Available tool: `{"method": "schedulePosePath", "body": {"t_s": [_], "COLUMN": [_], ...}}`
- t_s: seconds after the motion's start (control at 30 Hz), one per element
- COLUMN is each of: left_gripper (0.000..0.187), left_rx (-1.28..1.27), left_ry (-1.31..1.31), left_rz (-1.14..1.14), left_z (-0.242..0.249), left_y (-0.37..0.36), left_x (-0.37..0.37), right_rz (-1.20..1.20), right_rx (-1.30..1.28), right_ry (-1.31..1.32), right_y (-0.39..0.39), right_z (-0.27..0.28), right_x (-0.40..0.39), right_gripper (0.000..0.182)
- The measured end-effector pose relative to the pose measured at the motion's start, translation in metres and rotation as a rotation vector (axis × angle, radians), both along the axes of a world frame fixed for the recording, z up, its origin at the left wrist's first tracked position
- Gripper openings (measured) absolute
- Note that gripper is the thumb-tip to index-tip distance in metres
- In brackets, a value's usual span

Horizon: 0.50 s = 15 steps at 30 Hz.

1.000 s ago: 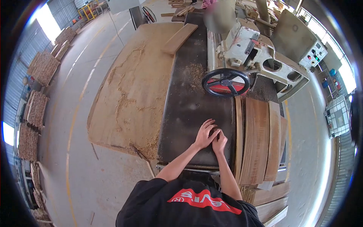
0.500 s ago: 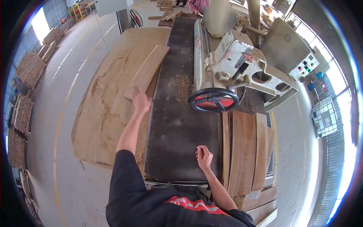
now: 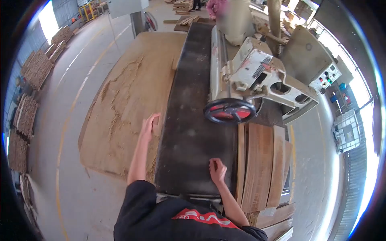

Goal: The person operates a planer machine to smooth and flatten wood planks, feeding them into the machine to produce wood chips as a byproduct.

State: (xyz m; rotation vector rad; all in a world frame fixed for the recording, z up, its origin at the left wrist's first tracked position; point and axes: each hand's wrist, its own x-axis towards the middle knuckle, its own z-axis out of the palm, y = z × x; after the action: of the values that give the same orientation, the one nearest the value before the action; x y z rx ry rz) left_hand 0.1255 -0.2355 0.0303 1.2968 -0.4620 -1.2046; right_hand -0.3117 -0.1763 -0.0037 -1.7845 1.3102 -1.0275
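Note:
My left hand [image 3: 149, 123] is closed on the near end of a wooden board [image 3: 157, 125]. The board now appears tipped up on its long edge, lying along the left side of the dark machine bed [image 3: 189, 148]; much of it blends with the wood behind. My right hand [image 3: 217, 170] rests over the near right part of the bed, fingers curled in with nothing visible in them. Several planks [image 3: 257, 164] lie side by side just right of that hand. A black handwheel [image 3: 229, 111] with red behind its spokes sits ahead of it.
A wide wooden sheet [image 3: 116, 132] with wood shavings lies left of the bed. The planing machine [image 3: 261, 68] stands on the right, its button panel [image 3: 326, 76] beyond. A person in pink [image 3: 217, 9] is at the far end. Stacked wood [image 3: 36, 68] lines the left wall.
The board, flat and slanting on the sheet before, has been turned up and brought alongside the bed. My left hand has moved nearer to me; my right hand has stayed almost still.

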Motion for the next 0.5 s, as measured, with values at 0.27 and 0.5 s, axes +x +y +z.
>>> {"method": "schedulePosePath", "body": {"t_s": [0.27,0.5], "left_gripper": [0.101,0.118], "left_rx": [-0.594,-0.597], "left_ry": [1.068,1.254], "left_rz": [0.042,0.031], "left_z": [0.019,0.008], "left_y": [0.195,0.306], "left_x": [-0.195,-0.227], "right_rz": [-0.011,-0.012], "right_rx": [-0.083,-0.036], "right_ry": [0.033,-0.051], "right_y": [0.000,0.021], "right_z": [-0.010,-0.007], "right_x": [0.001,-0.005], "right_gripper": [0.009,0.012]}}
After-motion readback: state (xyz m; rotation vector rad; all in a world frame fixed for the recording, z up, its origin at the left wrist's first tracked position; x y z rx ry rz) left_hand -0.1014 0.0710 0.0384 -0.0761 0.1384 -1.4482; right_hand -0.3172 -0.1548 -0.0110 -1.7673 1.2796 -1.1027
